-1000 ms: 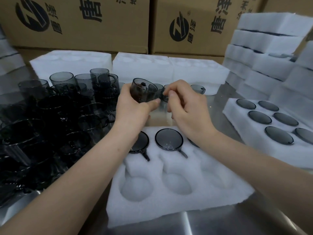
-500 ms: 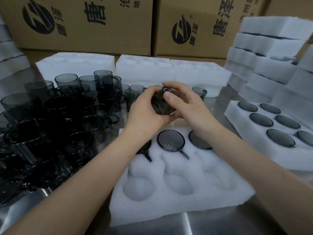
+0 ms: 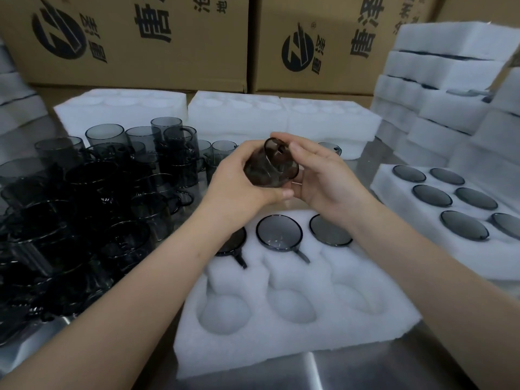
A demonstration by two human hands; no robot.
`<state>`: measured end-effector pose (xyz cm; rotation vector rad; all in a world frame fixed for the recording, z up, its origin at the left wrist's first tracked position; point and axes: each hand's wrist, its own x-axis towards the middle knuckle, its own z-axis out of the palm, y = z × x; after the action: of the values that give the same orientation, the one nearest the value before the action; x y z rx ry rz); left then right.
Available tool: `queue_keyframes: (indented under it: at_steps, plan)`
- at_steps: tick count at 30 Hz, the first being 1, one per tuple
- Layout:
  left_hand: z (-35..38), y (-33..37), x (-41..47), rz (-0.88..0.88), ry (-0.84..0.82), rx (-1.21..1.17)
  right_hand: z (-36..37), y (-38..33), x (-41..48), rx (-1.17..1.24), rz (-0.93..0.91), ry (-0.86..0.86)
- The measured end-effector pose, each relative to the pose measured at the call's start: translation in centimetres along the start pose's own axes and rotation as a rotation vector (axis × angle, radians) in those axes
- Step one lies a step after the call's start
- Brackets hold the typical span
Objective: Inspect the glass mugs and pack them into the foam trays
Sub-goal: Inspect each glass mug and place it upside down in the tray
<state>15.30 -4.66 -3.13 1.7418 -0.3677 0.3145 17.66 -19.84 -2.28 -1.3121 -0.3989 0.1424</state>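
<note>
Glass mug (image 3: pixel 270 168), two hands (image 3: pixel 239 181) (image 3: pixel 327 178), tray (image 3: pixel 295 343) (three inside)

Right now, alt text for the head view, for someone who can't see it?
Left hand and right hand hold a mug tilted. Below them, a foam tray has three mugs in its far row, three empty near pockets. Loose mugs crowd the left; another tray with mugs lies right.
</note>
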Motion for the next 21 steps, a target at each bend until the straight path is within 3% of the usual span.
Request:
queue_keyframes:
  at_steps: [4,6,10,14,18,21]
  plan:
    - [-0.6,-0.2,0.1,-0.093,0.027,-0.164,0.0,0.1,0.0,0.081,-0.005,-0.171]
    - [-0.6,-0.2,0.1,-0.123,0.033,-0.175,0.1,0.2,-0.1,0.078,-0.026,-0.179]
    - [-0.2,-0.2,0.1,-0.096,0.05,-0.007,0.5,0.4,0.0,-0.065,-0.068,-0.06]
    - [0.3,0.0,-0.2,-0.025,-0.024,0.199,0.7,1.0,0.0,-0.384,-0.154,0.133]
    - [0.4,0.1,-0.2,0.023,-0.086,0.145,0.8,0.8,0.4,-0.259,-0.077,0.243]
    - [0.1,0.2,-0.2,-0.029,-0.101,-0.017,0.2,0.3,0.7,-0.134,0.066,0.157]
